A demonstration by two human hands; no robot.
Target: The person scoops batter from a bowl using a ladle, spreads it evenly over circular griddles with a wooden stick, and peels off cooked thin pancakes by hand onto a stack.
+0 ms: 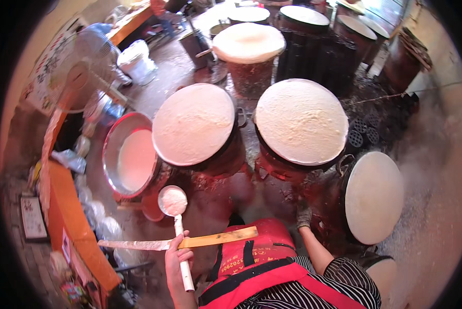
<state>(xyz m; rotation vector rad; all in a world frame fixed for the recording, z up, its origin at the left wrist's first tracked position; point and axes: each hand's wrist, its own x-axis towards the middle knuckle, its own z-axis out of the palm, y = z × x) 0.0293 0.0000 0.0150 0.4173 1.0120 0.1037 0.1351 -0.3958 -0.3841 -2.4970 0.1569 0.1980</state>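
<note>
My left hand [180, 253] grips the pale handle of a round metal ladle [173, 201] along with a flat wooden paddle [217, 237] that crosses it. White residue coats the ladle's bowl and the paddle's left end. My right hand [304, 214], in a grey work glove, reaches low beside the base of the right-hand stove. Its fingertips blur into the dark there, so any hold is hidden. Ahead stand two round griddles on drum-shaped stoves, the left griddle [194, 123] and the right griddle [302, 121], both covered by a pale, bumpy layer.
A red-rimmed metal basin [128, 154] of milky batter stands left. Another pale-topped griddle [374, 197] is at right, near perforated coal briquettes [360, 131]. More drum stoves [250, 73] stand behind. A fan [76, 75] and an orange bench [72, 216] line the left.
</note>
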